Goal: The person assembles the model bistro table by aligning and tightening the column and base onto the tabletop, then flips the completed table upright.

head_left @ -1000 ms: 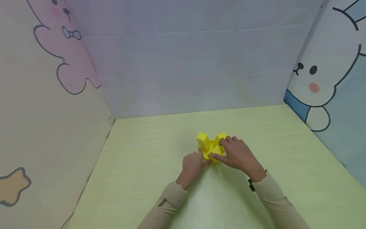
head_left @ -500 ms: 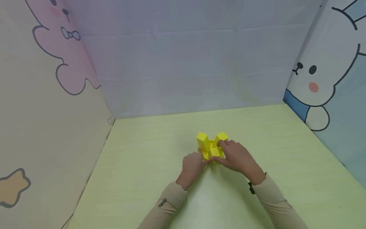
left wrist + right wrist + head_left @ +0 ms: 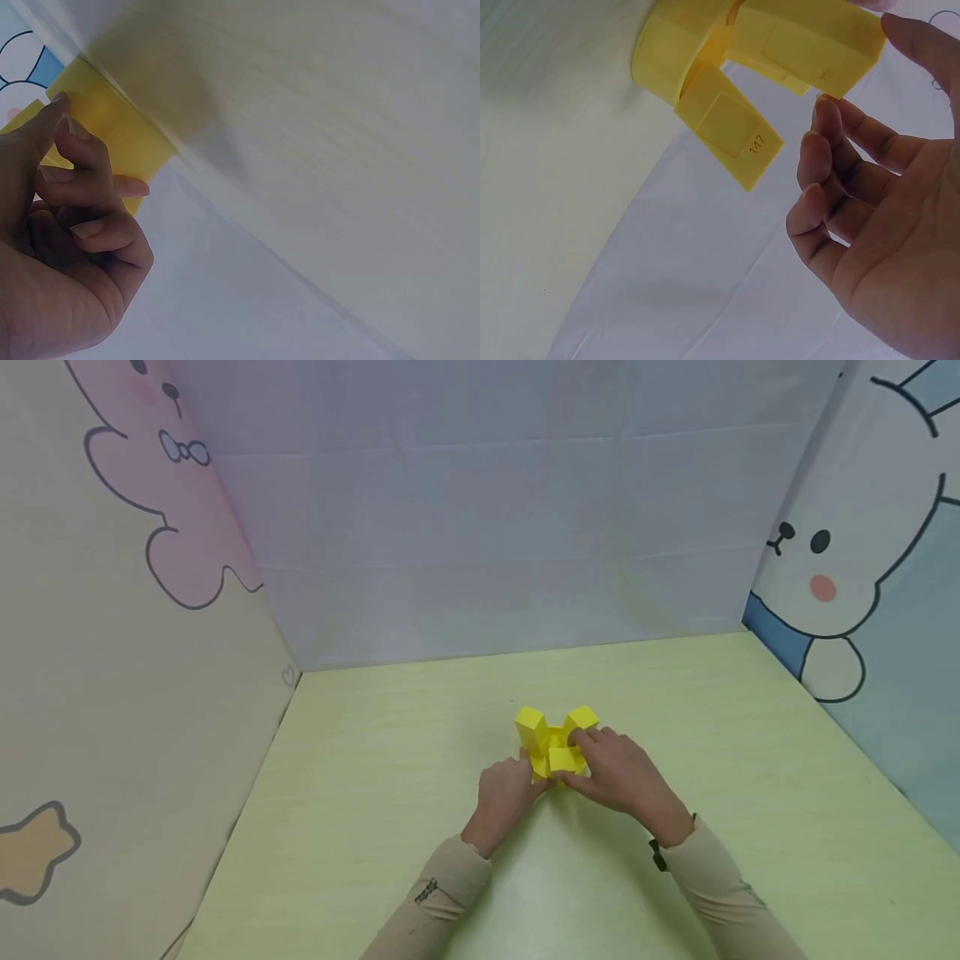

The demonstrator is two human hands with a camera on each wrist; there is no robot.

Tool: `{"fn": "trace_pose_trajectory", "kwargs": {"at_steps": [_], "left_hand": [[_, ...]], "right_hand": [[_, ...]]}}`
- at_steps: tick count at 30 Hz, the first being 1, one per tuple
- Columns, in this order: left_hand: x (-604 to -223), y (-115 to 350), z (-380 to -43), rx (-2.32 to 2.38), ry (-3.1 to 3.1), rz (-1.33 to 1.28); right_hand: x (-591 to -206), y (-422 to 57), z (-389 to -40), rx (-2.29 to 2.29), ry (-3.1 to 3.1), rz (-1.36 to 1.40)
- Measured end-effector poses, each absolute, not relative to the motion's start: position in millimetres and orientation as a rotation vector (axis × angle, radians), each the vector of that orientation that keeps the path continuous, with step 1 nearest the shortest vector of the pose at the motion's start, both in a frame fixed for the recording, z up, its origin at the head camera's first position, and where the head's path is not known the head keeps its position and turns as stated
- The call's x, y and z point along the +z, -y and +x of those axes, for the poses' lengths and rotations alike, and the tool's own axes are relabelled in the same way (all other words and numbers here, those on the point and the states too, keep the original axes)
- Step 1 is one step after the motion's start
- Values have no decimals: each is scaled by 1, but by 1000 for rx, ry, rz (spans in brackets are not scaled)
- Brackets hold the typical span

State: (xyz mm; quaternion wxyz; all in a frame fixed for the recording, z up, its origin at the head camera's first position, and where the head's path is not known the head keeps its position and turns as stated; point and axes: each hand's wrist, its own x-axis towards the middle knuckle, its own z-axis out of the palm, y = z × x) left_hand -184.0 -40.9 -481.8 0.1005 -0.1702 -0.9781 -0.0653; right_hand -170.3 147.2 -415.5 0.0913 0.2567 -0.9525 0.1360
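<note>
A yellow plastic round base stands on the table, with several yellow blocks rising from it. My left hand grips the base at its near left side; in the left wrist view its thumb and forefinger lie against the yellow wall. Between thumb and fingertips my right hand pinches the near yellow block, also seen in the right wrist view. A block marked 147 leans outward from the base beside it. Two more blocks, far left and far right, stand up behind.
The pale yellow-green table spreads around the hands. A whitish sheet closes off the back. Side walls carry cartoon drawings, a pink figure at left and a white one at right.
The near block has turned from slanted to squarely facing me, and my right hand has shifted slightly down with it. My left hand stays in place on the base.
</note>
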Motion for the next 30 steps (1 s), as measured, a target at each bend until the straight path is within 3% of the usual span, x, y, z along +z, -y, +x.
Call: {"fn": "trace_pose_trajectory", "kwargs": {"at_steps": [14, 30], "left_hand": [[-483, 42, -185, -161, 2910, -501], [-485, 42, -186, -76, 2894, -496]], "right_hand": [[-422, -134, -168, 302, 2810, 656], [-425, -132, -175, 421, 2798, 724]]}}
